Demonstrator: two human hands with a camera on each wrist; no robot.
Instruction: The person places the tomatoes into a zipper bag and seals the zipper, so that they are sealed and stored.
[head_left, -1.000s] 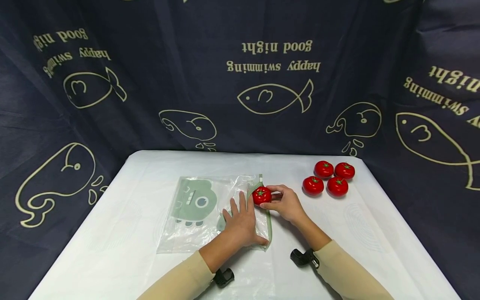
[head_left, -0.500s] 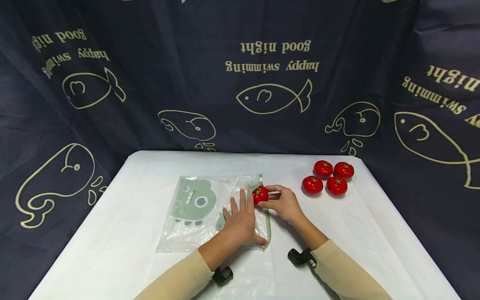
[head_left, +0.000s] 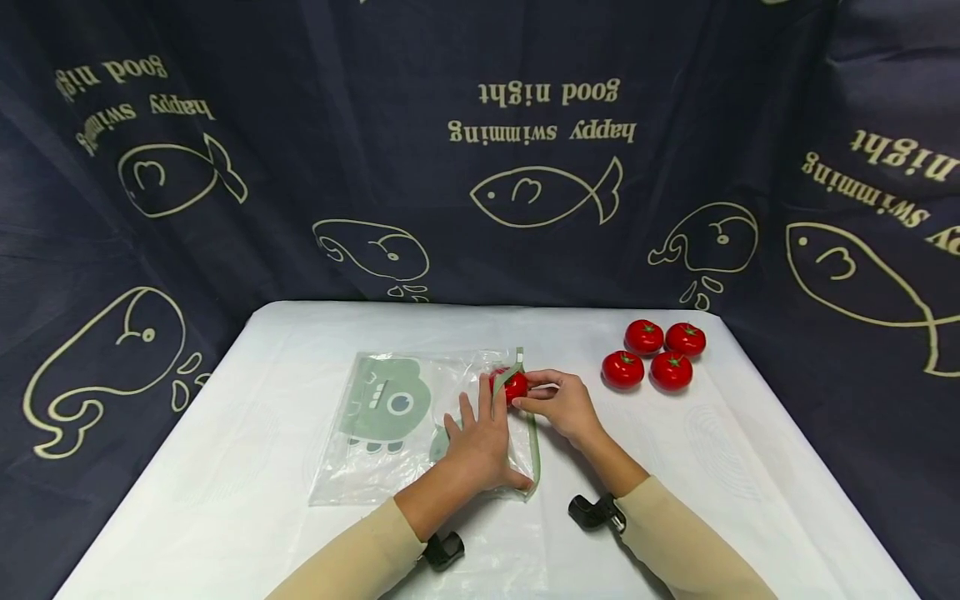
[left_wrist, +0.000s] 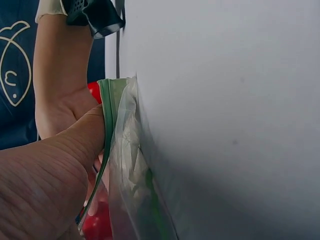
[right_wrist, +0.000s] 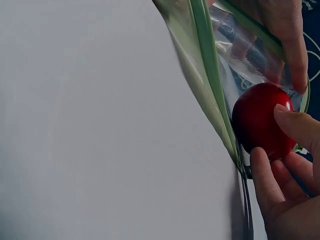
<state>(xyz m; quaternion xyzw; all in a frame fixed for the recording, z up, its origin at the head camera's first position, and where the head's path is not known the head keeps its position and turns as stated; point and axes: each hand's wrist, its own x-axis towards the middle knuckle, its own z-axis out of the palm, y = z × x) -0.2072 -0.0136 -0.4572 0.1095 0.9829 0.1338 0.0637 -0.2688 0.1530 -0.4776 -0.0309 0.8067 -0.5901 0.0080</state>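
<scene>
Hanging at the far left and running behind everything, a dark blue curtain (head_left: 375,108) shows pale whales, fish and upside-down lettering. Before it stands a white table (head_left: 225,483), where a clear bag (head_left: 341,483) lies flat, its left part printed with a green monster (head_left: 390,404). Rising from the near edge, a beige left sleeve (head_left: 352,558) bears a black wrist device (head_left: 444,550) and leads to the left hand (head_left: 477,450), which rests on the right part of the bag with fingers spread wide, the thumb touching the green-edged mouth (head_left: 536,454) near its near corner. Just beside those fingers, a red tomato (head_left: 516,387) sits partly inside the mouth toward its far end, the green strip crossing over it. Right of it, the right hand (head_left: 567,408) holds this tomato between thumb and fingertips; behind its wrist come another black device (head_left: 592,512) and the right sleeve (head_left: 690,542). Farthest right on the table, well apart from the bag, four more tomatoes (head_left: 622,370) form a close cluster, two nearer and two farther
</scene>
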